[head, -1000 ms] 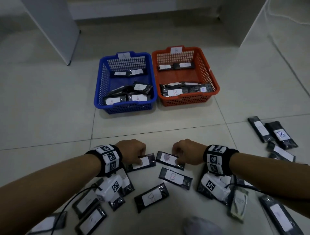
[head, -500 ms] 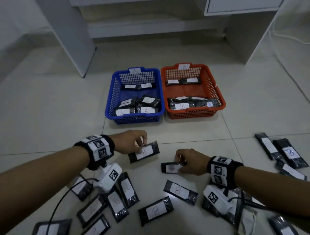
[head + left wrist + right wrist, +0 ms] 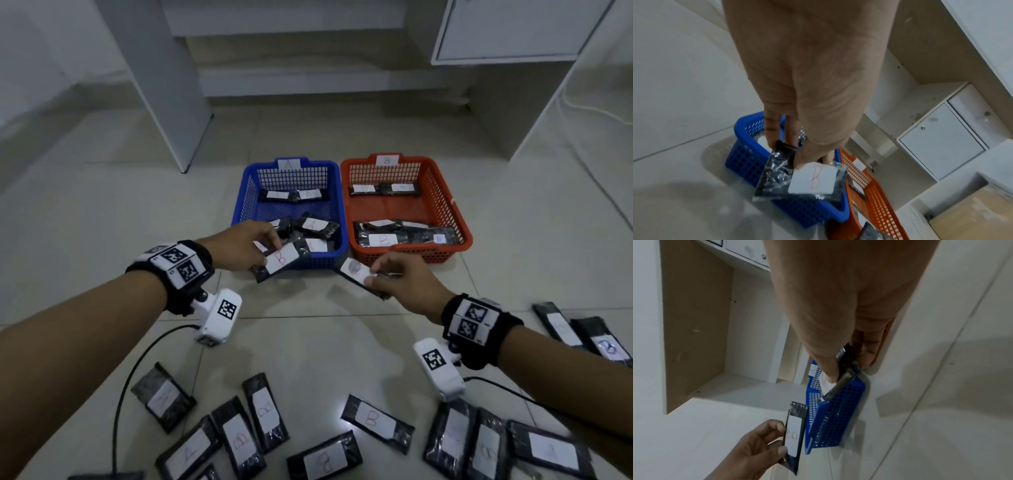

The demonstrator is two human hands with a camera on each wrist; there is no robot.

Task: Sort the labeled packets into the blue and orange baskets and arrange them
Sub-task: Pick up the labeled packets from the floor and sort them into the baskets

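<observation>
sorting packets held over the floor, short of the baskets

loose packets (image 3: pixel 376 423) lie on the near floor. left hand (image 3: pixel 239 246) pinches a "b" packet (image 3: pixel 281 262) at the blue basket's (image 3: pixel 339 205) near edge; right hand (image 3: pixel 407 284) pinches a scribbled-label packet (image 3: pixel 356 272) before the orange basket (image 3: pixel 459 219).

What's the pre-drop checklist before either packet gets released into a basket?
1. Left hand grips the B packet: ok.
2. The B packet matches the basket nearest it: not ok, it hangs at the front rim of the blue basket, tagged A.
3. Right hand pinches the scribbled-label packet: ok.
4. That label's letter readable: cannot tell, it is scribbled over.
5. Orange basket, tagged B, has bare floor mid-basket: ok.
</observation>
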